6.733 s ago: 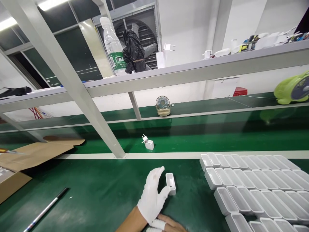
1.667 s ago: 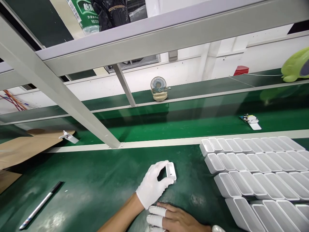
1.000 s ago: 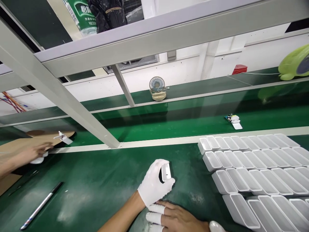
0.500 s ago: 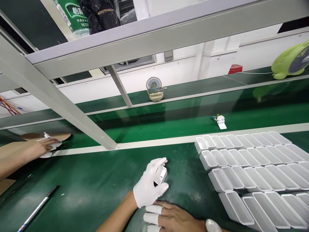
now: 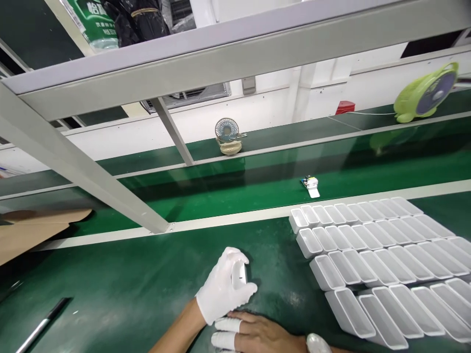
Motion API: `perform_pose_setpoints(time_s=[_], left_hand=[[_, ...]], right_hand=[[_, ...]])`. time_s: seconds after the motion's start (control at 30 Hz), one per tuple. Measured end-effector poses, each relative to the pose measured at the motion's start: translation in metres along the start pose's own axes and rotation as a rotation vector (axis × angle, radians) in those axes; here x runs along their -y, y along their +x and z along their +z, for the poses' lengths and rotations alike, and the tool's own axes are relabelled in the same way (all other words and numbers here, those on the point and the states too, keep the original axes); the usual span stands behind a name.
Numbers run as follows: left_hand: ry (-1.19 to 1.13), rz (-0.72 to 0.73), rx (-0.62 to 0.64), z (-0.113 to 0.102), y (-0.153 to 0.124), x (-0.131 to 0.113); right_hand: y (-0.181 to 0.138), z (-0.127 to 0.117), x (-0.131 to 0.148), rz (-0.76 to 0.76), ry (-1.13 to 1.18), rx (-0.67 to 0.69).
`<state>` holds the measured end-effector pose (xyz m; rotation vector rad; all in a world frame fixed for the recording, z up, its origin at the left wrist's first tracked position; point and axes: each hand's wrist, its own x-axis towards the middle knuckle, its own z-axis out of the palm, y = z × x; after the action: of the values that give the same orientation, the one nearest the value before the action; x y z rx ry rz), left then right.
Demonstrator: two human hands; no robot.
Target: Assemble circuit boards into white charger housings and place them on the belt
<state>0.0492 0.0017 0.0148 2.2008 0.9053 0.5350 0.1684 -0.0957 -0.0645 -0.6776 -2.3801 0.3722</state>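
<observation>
Low in the view, the gloved left hand point(image 5: 224, 290) closes around a small white casing point(image 5: 240, 275), which stands on edge just above the green desk point(image 5: 128, 289). The right hand point(image 5: 259, 336), bare with white cots on two fingers, lies flat and open on the desk just beneath it, holding nothing.

To the right, rows of empty white shells point(image 5: 371, 250) lie packed side by side, near the hands but apart from them. A pen point(image 5: 40, 326) rests well off to the left, and a cardboard flap point(image 5: 35, 230) juts in at the left edge. A grey slanted strut point(image 5: 77, 164) crosses the view above the desk and meets the pale rail at its far edge.

Beyond the rail runs a green belt point(image 5: 239, 196) carrying one small white part point(image 5: 311, 186). On the far ledge stand a small blue fan point(image 5: 228, 137) and, well to the right, a lime-green fan point(image 5: 423, 95). An overhead shelf point(image 5: 235, 54) bears a bottle point(image 5: 90, 22) and a black bag point(image 5: 134, 19). White walls close the room behind.
</observation>
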Motion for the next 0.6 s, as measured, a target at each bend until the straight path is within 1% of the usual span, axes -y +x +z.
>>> perform_pose_setpoints(time_s=[0.17,0.3,0.47,0.6], left_hand=[[-0.054,-0.015,-0.008,0.006,-0.003,0.01],[-0.122,-0.059,0.046,0.01,-0.006,0.014],[-0.188,-0.078,0.108,0.012,-0.006,0.013],[-0.16,-0.063,0.088,0.009,-0.006,0.007]], right_hand=[[-0.002,0.0,-0.008,-0.009,-0.005,0.063],[-0.005,0.006,-0.014,-0.033,0.006,0.111],[-0.004,0.001,-0.011,-0.015,-0.002,0.1],[0.0,-0.003,-0.005,-0.018,-0.106,0.078]])
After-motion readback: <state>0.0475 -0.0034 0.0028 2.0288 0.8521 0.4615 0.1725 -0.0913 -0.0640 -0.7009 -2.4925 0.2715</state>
